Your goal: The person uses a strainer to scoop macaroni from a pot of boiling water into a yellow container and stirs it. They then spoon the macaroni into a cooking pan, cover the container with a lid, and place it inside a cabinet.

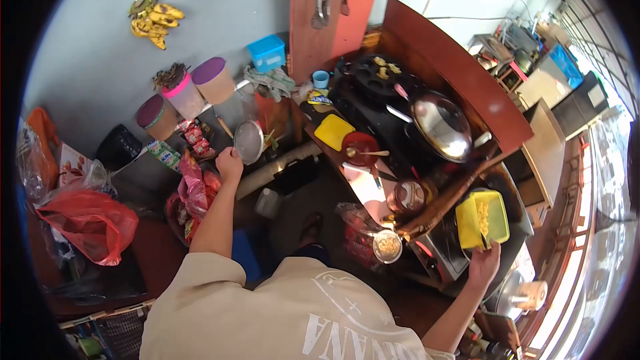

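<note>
Two grips | left hand (229,162) fisted by sieve (249,141), contents hidden | right hand (485,263) pinches yellow tub (467,225)

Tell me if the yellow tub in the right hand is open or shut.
Open: the yellow tub, gripped at its edge by the right hand, has no lid, and pale pieces show inside.

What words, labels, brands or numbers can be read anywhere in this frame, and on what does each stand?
"ANA": large white letters on the person's beige shirt, upside down to the camera; the letters beside them are cut off by the picture's edge.
Print on the snack packets: too small to read.
Print on the green box: too blurred to read.
On the yellow tub in the right hand: no text shows.
</note>
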`<move>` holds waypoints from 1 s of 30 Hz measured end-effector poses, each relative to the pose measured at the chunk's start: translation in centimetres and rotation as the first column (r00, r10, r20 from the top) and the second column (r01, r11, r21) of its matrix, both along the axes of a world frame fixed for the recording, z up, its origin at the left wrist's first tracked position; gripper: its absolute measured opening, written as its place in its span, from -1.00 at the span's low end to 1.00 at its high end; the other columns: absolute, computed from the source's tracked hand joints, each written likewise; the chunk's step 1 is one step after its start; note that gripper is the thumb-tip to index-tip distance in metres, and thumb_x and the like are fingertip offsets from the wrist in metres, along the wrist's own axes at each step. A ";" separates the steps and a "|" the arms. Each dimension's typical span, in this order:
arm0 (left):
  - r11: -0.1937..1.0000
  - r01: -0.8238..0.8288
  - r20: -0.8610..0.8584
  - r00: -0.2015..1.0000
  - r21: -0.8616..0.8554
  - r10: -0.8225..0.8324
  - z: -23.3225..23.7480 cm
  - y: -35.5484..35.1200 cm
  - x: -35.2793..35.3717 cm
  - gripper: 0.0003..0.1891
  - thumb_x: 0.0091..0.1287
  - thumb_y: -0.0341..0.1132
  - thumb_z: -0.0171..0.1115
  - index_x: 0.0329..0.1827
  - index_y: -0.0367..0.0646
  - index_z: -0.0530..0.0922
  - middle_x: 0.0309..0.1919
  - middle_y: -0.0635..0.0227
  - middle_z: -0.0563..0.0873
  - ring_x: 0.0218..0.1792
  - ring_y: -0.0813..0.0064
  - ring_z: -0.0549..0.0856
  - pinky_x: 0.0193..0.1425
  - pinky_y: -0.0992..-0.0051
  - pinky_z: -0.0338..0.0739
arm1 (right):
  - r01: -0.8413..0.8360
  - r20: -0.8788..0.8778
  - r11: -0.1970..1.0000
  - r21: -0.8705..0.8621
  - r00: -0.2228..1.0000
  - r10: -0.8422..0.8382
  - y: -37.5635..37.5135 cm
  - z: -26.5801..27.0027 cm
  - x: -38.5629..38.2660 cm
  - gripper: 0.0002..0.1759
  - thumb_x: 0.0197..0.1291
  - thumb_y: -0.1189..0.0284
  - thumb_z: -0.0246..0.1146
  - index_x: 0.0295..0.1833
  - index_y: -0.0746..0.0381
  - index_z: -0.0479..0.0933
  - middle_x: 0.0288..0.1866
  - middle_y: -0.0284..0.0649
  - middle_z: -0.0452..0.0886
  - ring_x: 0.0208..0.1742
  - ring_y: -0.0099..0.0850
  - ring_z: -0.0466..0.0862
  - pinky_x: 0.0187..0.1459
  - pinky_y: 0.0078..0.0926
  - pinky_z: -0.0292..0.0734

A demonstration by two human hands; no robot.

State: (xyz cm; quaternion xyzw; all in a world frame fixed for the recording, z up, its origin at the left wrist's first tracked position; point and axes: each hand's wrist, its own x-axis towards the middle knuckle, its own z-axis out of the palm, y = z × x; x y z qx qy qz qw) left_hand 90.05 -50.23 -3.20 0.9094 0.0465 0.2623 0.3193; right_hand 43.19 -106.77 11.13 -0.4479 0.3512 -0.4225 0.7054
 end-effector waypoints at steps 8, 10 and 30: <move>0.923 0.113 -0.228 0.973 0.368 -0.028 -3.2 6.5 13.5 -0.83 0.29 -0.28 0.19 -0.28 -0.18 0.67 -0.25 0.05 0.69 -0.17 -0.04 0.66 -0.03 0.08 0.56 | 0.191 -0.308 0.930 -0.315 0.906 -0.290 6.5 7.1 11.6 -0.75 0.31 0.50 0.19 0.04 0.38 0.46 -0.11 -0.13 0.67 -0.28 -0.41 0.68 -0.40 -0.62 0.63; 0.929 0.138 -0.272 0.961 0.342 -0.043 -5.0 7.7 17.4 -0.84 0.28 -0.29 0.19 -0.28 -0.18 0.66 -0.24 0.07 0.68 -0.15 -0.02 0.65 -0.01 0.09 0.55 | 0.254 -0.216 0.955 -0.155 0.934 -0.284 7.5 8.5 15.2 -0.75 0.31 0.51 0.18 0.04 0.40 0.45 -0.12 -0.10 0.66 -0.31 -0.41 0.68 -0.41 -0.62 0.65; 0.729 -0.384 -0.447 0.887 -0.567 0.119 -15.6 12.3 27.2 -0.80 0.32 -0.29 0.30 -0.12 -0.18 0.74 -0.37 0.20 0.79 -0.36 0.38 0.76 -0.28 0.41 0.62 | 0.361 -0.172 0.927 -0.096 0.912 -0.373 11.0 9.3 28.4 -0.73 0.31 0.55 0.15 0.10 0.35 0.42 -0.09 -0.17 0.65 -0.40 -0.52 0.60 -0.54 -0.72 0.48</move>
